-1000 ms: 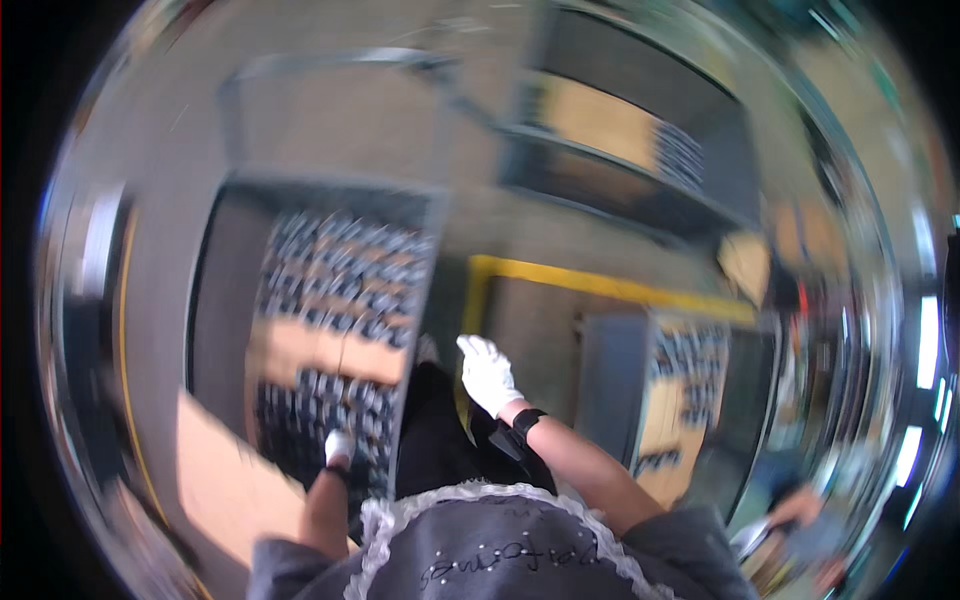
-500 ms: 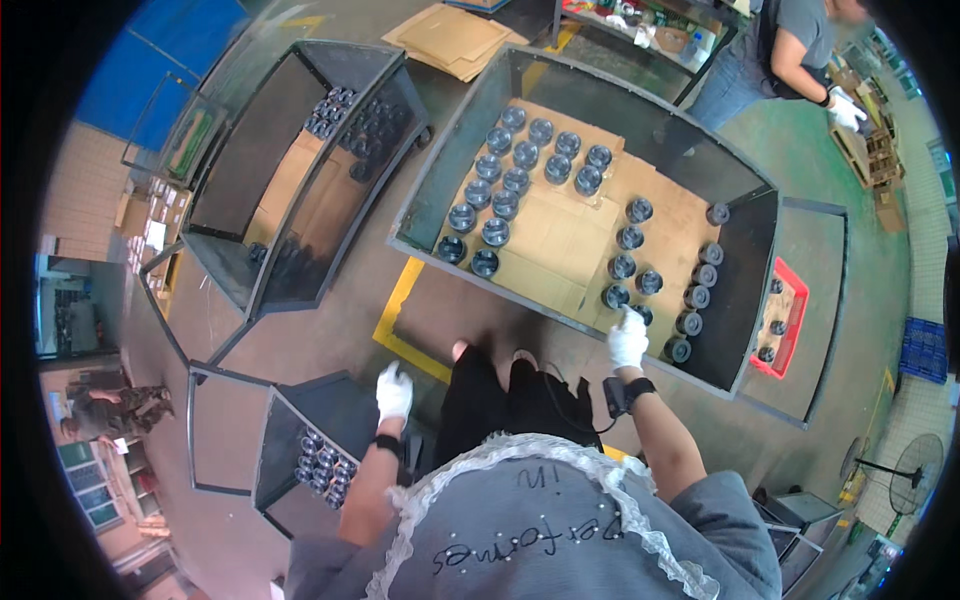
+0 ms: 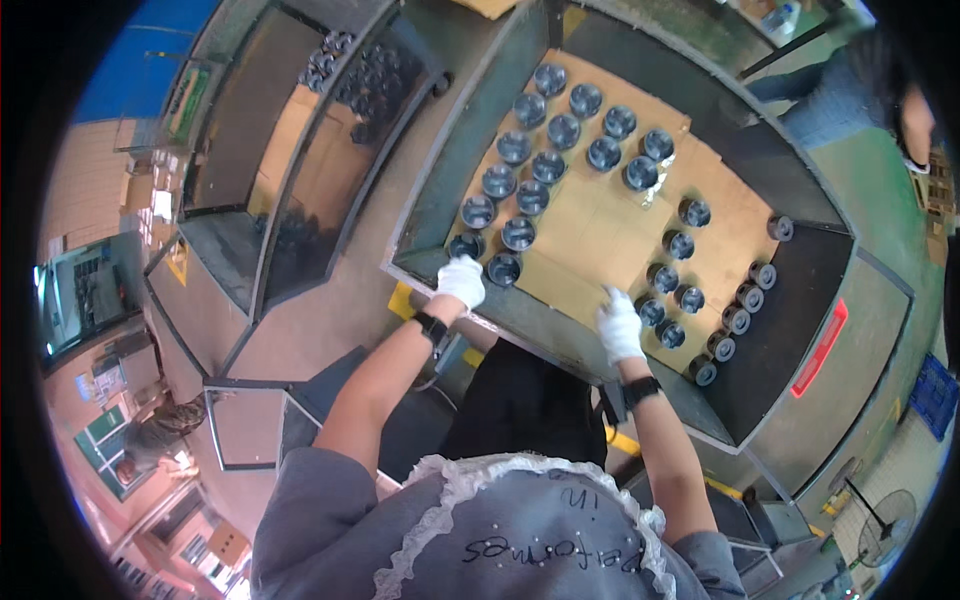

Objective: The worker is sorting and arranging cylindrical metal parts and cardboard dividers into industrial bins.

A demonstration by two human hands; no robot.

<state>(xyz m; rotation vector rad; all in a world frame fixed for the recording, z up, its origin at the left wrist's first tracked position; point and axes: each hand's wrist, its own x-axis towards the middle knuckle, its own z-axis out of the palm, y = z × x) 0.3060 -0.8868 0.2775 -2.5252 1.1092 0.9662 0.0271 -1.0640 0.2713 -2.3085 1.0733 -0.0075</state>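
Note:
My left hand (image 3: 461,284), in a white glove, reaches over the near left edge of a metal bin (image 3: 425,210). Its fingers are closed at the near side of a dark round metal piece that looks like a piston (image 3: 466,244), the nearest of the left rows. My right hand (image 3: 620,326), also gloved, hovers inside the bin's near edge with its fingers apart and nothing in them. Just right of it stands another piston (image 3: 650,312). Several more pistons stand on the cardboard (image 3: 600,230) lining the bin.
Another bin (image 3: 290,150) with pistons stands to the left. A red tray (image 3: 820,348) lies beyond the bin's right wall. At the upper right is another person (image 3: 830,95); a standing fan (image 3: 890,525) is at the lower right.
My left hand has moved from beside my body up and over the bin's edge to a piston. My right hand has drawn left, away from the pistons. My view has shifted closer over the bin.

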